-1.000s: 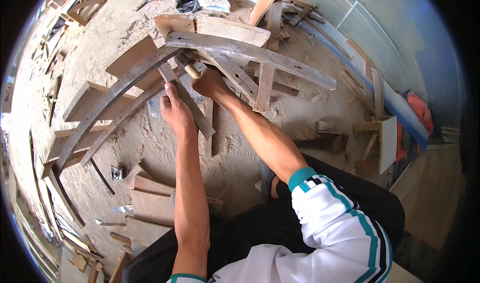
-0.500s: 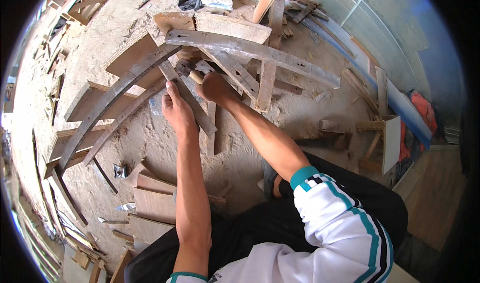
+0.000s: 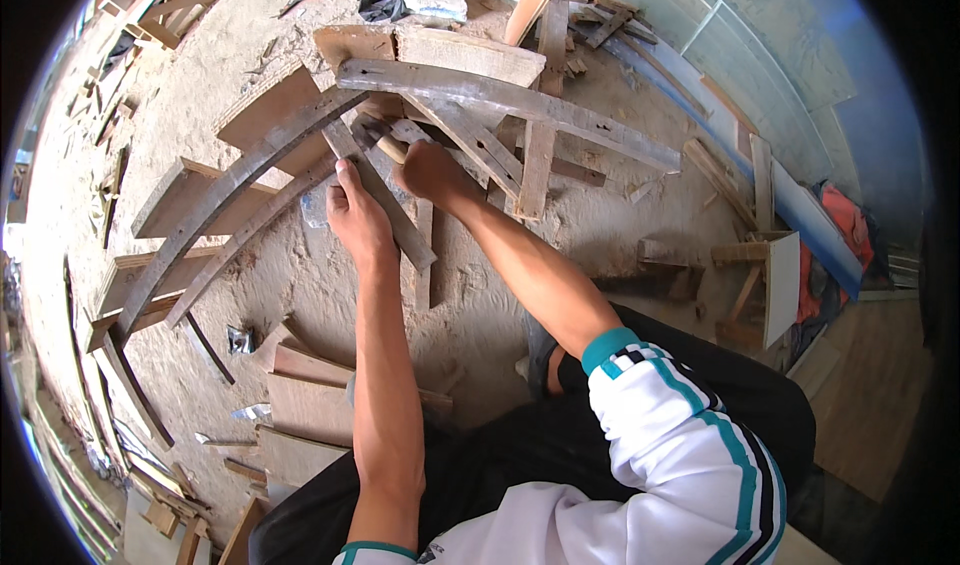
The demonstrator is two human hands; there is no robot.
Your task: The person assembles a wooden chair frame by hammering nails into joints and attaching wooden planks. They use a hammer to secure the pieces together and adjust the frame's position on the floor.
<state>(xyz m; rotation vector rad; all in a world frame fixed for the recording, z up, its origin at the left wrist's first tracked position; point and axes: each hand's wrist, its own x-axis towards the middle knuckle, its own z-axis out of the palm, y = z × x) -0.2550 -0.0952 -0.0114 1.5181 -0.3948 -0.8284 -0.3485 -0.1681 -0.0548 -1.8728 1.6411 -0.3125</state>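
My left hand is wrapped round a narrow wooden strip, its thumb lying along the edge. This strip slants up to the joint of a curved wooden frame. Close beside it, my right hand is closed round the pale wooden handle of a hammer. The dark hammer head sits near the inner side of the frame's joint, partly hidden among the pieces. A second curved grey rail runs right from that joint, with a diagonal wooden brace below it.
Cut boards lie on the dusty floor by my left forearm. Wood scraps pile up at the far side. To the right stand a small wooden stand with a white panel, a red cloth and leaning sheets.
My right hand has shifted slightly right, and more of the hammer's handle and head shows. My left hand keeps its hold on the strip.
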